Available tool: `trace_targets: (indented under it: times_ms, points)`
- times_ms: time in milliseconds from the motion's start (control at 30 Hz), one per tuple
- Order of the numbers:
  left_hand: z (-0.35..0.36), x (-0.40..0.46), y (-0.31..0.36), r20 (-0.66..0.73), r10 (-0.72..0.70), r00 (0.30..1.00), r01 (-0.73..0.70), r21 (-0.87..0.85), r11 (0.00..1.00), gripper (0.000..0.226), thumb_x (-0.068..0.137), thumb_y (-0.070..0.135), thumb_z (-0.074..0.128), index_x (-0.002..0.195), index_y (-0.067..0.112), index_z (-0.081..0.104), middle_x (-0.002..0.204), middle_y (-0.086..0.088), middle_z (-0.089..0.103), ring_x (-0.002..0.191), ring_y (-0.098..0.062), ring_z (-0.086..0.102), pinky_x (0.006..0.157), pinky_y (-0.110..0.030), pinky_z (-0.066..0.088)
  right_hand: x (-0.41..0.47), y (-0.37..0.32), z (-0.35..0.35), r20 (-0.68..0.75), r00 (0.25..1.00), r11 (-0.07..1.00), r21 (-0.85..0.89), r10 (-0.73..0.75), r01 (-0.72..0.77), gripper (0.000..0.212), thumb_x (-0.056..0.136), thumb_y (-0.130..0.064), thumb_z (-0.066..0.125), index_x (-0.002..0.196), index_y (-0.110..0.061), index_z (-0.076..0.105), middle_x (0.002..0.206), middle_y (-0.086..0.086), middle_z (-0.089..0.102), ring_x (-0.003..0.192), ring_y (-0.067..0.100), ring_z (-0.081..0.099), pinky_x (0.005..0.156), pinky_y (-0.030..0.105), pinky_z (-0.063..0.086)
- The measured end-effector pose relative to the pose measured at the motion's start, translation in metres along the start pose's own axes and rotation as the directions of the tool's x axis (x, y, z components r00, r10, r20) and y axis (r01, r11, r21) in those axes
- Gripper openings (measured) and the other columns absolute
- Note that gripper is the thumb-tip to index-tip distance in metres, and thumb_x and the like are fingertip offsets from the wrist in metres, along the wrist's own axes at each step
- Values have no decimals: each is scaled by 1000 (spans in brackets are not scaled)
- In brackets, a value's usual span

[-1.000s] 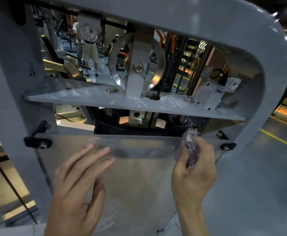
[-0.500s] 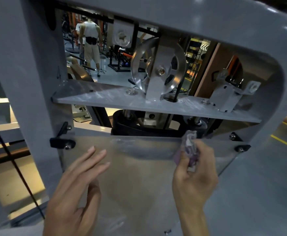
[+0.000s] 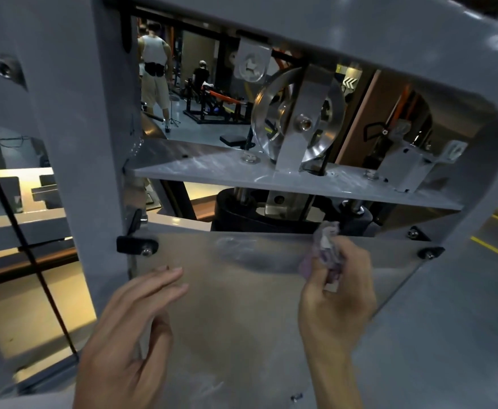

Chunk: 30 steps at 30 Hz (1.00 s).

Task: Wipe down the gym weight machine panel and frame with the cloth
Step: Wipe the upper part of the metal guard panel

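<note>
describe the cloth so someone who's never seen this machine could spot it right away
Find the grey machine frame with the silver pulley wheel in its opening. Below it, at the clear panel's top edge, the right hand grips the cloth: a small bunched purplish wad, the only soft thing there.

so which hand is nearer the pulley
Right. The right hand grips the cloth at the panel's top edge, just below the pulley; the left hand lies lower and further left.

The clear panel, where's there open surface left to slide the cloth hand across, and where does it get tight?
Open: the clear panel between the left hand and the right hand gripping the cloth. Tight: its top edge under the gray shelf, and the corners at the black brackets.
</note>
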State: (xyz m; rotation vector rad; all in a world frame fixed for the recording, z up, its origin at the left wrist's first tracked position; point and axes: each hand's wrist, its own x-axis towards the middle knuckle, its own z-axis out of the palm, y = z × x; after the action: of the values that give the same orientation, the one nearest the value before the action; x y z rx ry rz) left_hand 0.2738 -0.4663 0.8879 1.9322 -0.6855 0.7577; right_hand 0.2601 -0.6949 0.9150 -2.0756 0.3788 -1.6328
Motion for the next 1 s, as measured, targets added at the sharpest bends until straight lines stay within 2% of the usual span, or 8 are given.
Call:
trace_targets:
  times_ms: [133, 267, 333, 400, 500, 733, 867, 1000]
  points:
    - [-2, -1, -6, -17, -17, 1000, 16, -7, 1000, 36, 87, 3, 54, 117, 14, 70, 134, 5, 63, 131, -13, 54, 112, -22, 38, 4, 10, -4, 11, 995, 995, 38, -97, 97, 19, 94, -10, 54, 111, -15, 60, 91, 4, 59, 72, 12, 50, 67, 14, 41]
    - [-9, -6, -17, -8, -25, 1000, 25, -6, 1000, 38, 88, 17, 50, 121, 19, 67, 136, 7, 60, 132, -12, 52, 112, -25, 38, 15, 35, -16, -84, 996, 1000, -22, 2, -4, 31, 89, 2, 58, 110, -19, 57, 91, 3, 58, 66, 26, 54, 55, 46, 52]
    - [-11, -7, -20, -8, -31, 999, 31, -9, 999, 38, 88, 18, 49, 120, 20, 67, 136, 7, 60, 131, -11, 51, 112, -23, 37, 13, 29, -12, -108, 994, 1000, -20, 4, -6, 33, 88, 2, 57, 112, -21, 56, 95, -4, 55, 68, 23, 54, 59, 38, 53]
    - [-12, -8, -20, -1, -34, 999, 34, -8, 999, 38, 88, 19, 48, 120, 20, 68, 137, 7, 59, 131, -10, 50, 112, -19, 34, 6, 10, -3, -108, 994, 999, -1, -36, 36, 30, 89, -2, 56, 114, -20, 55, 97, -13, 50, 71, 11, 48, 68, 11, 45]
    - [-12, -7, -21, 10, -53, 999, 53, -17, 998, 38, 88, 20, 47, 120, 22, 67, 138, 7, 58, 131, -9, 49, 112, -15, 32, -8, -15, 8, -7, 998, 998, 6, -68, 68, 30, 85, -1, 57, 112, -12, 59, 94, -8, 50, 74, 0, 41, 71, -4, 34]
    - [-17, -8, -24, 5, -67, 998, 67, -44, 997, 40, 88, 23, 49, 125, 27, 62, 147, 15, 49, 136, 0, 43, 112, -10, 30, 3, 9, -5, -16, 999, 999, 14, -39, 40, 36, 89, 3, 59, 113, -23, 56, 91, -1, 57, 68, 18, 53, 58, 16, 40]
    - [-23, -13, -24, -3, -126, 992, 125, -63, 990, 41, 88, 25, 48, 126, 32, 62, 146, 16, 51, 138, -2, 45, 112, -9, 30, -9, -17, 8, -64, 998, 1000, -8, 9, -10, 35, 85, 3, 62, 114, -16, 59, 93, -4, 57, 76, -1, 44, 73, -5, 33]
    - [-24, -15, -24, 0, -142, 990, 141, -68, 988, 43, 89, 25, 49, 129, 31, 60, 147, 16, 52, 139, -2, 46, 113, -9, 31, -26, -51, 21, 100, 989, 993, 52, -112, 107, 30, 86, -10, 56, 115, -19, 54, 95, -10, 50, 79, -5, 39, 73, -6, 31]
